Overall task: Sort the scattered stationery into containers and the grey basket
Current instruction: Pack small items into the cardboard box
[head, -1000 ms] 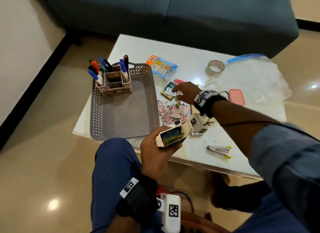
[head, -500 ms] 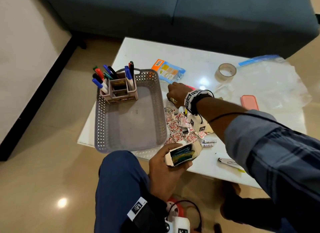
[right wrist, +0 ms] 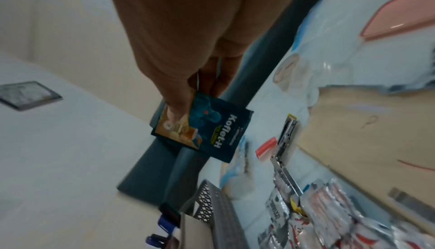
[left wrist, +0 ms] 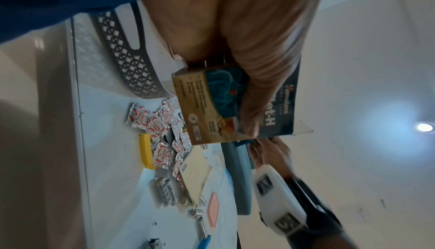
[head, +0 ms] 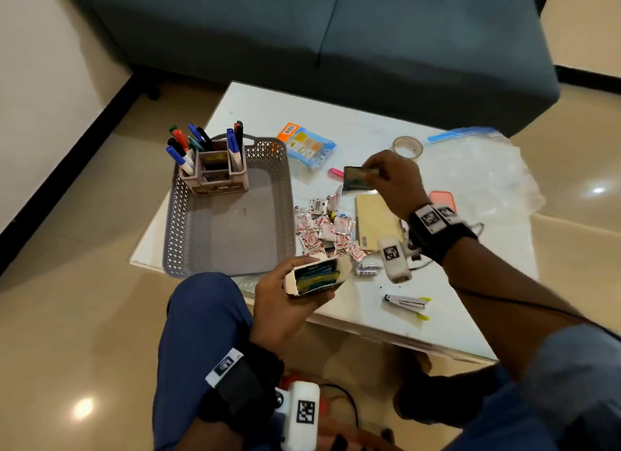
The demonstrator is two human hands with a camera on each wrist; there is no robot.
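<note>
My left hand [head: 289, 302] grips a small open cardboard box [head: 317, 276] at the table's near edge, its open end showing dark sachets inside; the box [left wrist: 226, 104] fills the left wrist view. My right hand [head: 393, 182] pinches a dark blue sachet [head: 358, 178] above the table's middle, held clear of the surface; the sachet [right wrist: 207, 132] sits between thumb and fingers. The grey basket [head: 228, 229] stands at the table's left with a pen holder [head: 216, 175] full of markers in its far corner.
Red-and-white sachets [head: 322, 229] lie piled beside the basket, with a tan card [head: 376, 222], batteries [head: 368, 269] and a stapler [head: 406, 302] near. Further back lie an orange-blue packet [head: 307, 145], tape roll [head: 407, 146], pink case [head: 443, 200] and a clear zip bag [head: 480, 171].
My right hand has lifted off the table with the dark sachet and drawn back to the right. The left hand keeps holding the open box.
</note>
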